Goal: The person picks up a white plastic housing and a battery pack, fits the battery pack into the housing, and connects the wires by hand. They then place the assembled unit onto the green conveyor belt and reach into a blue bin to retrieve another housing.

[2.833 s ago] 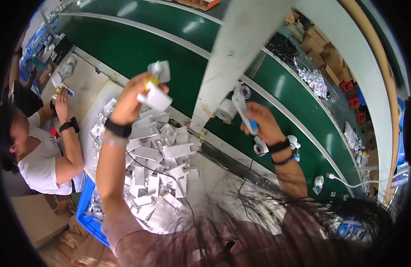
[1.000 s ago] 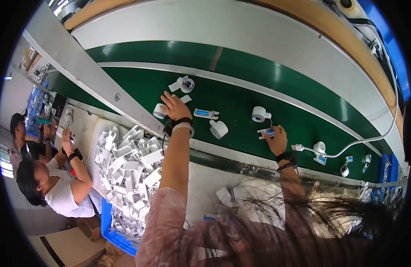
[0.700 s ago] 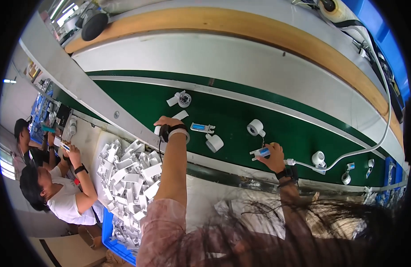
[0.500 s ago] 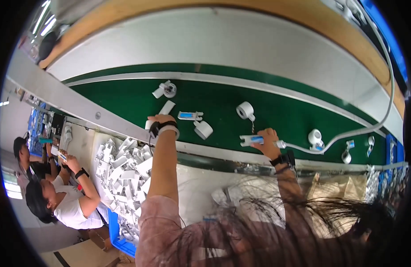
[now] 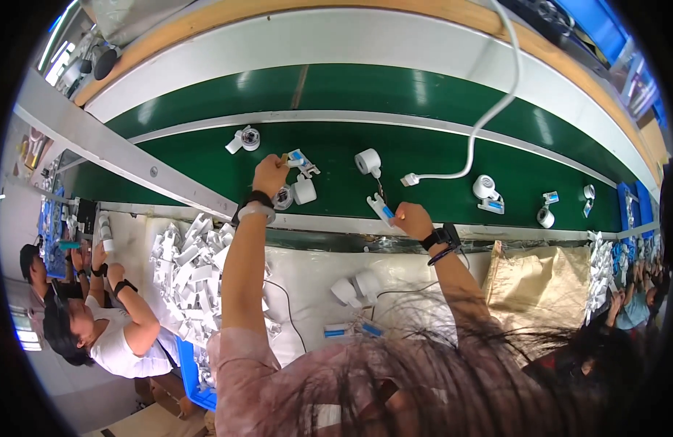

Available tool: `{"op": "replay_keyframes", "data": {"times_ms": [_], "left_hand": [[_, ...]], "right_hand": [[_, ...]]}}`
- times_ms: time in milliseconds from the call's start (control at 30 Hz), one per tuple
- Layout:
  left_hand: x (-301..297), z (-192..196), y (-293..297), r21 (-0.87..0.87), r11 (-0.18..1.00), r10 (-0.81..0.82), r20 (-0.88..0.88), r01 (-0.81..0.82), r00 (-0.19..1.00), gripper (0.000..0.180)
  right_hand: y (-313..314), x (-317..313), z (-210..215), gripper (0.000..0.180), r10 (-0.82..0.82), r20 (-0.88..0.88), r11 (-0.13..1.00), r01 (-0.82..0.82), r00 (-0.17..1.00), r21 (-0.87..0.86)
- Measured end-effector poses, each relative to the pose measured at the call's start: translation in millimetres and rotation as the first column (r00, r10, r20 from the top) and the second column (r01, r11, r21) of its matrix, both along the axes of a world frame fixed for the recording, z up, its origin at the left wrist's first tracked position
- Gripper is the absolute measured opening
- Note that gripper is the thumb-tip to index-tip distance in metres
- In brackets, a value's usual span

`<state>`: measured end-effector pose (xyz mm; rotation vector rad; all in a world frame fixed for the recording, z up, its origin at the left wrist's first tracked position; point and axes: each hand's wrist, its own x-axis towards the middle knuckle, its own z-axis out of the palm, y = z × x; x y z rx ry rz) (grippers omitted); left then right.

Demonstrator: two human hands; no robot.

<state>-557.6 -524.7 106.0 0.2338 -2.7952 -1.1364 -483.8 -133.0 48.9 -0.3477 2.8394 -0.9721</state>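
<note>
My left hand reaches over the green conveyor belt, fingers closed on the end of a flat white part with a blue strip. Just below that part lies a white cylindrical lamp head, with a clear round piece beside my wrist. My right hand pinches a white forked bracket with a blue insert near the belt's front edge. Beyond the bracket, thin wires run toward another white lamp head. A white cable's plug hangs above my right hand, apart from it.
More white lamp units lie along the belt. Below left is a heap of white plastic parts by a blue bin. Brown paper lies at the right. A metal post slants across the left, where two people work.
The white cable has left the bracket at my right hand and hangs free. My left hand has shifted from a white piece at the belt's edge to the blue-striped part.
</note>
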Motion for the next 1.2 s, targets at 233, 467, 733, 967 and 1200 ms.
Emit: {"op": "replay_keyframes", "data": {"times_ms": [233,467,733,967,1200], "left_hand": [[127.6,-17.7,22.4,0.087,0.983,-0.171,0.123,0.161,0.978,0.012],[254.8,-51.5,69.6,-0.081,0.970,-0.196,0.290,0.228,0.937,0.027],[282.2,-36.8,81.4,0.032,0.949,-0.312,0.213,0.312,0.926,0.034],[307.2,-15.8,52.2,-0.004,0.983,-0.185,-0.047,0.185,0.982,0.033],[341.6,-0.6,89.0,0.133,0.983,-0.119,-0.060,0.127,0.991,0.030]], "right_hand": [[-3.8,89.5,26.0,0.024,0.079,0.127,0.986,-0.059,0.989,-0.154],[2.3,195.0,33.2,0.024,0.053,0.213,0.983,-0.013,0.976,-0.185],[14.7,248.7,61.4,0.029,0.000,0.310,0.997,-0.026,0.951,0.079],[71.7,160.7,116.6,0.017,-0.178,0.216,0.914,0.243,0.960,-0.326],[156.2,12.4,51.0,0.044,-0.610,-0.355,0.708,0.689,0.708,0.155]]}}
